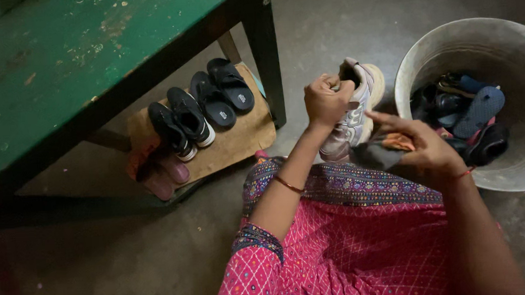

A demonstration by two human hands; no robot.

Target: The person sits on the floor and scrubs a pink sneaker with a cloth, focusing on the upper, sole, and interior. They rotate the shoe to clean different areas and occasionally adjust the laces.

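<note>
Left hand grips white sneaker | right hand holds dark cloth | sneakers and sandals lined on mat | more footwear waits in metal tub

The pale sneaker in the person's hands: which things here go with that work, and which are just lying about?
In hand:
- pale sneaker, gripped at its collar by the left hand
- dark cloth with an orange patch, under the right hand

Lying about:
- black sneakers and black sandals on the cardboard mat
- green table
- metal tub of mixed footwear
</note>
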